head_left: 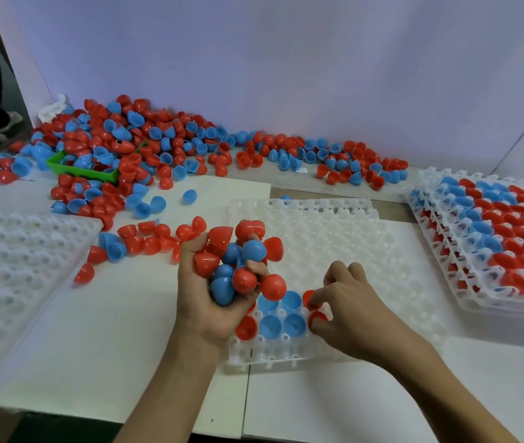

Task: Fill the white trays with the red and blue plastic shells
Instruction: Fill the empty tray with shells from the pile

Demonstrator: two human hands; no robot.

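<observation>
The left hand (209,292) is cradling a heap of red and blue shells (238,260) above the near white tray (334,247); the right hand (347,305) is pinching a red shell (316,316) into the tray's near row.

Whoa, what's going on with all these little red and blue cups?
A person is loading plastic shells into a white tray. The left hand grips a bunch of red and blue shells, while the right hand presses a red shell into a pocket. Only a few pockets are filled. Filled trays are stacked at right; a loose pile lies behind.
</observation>
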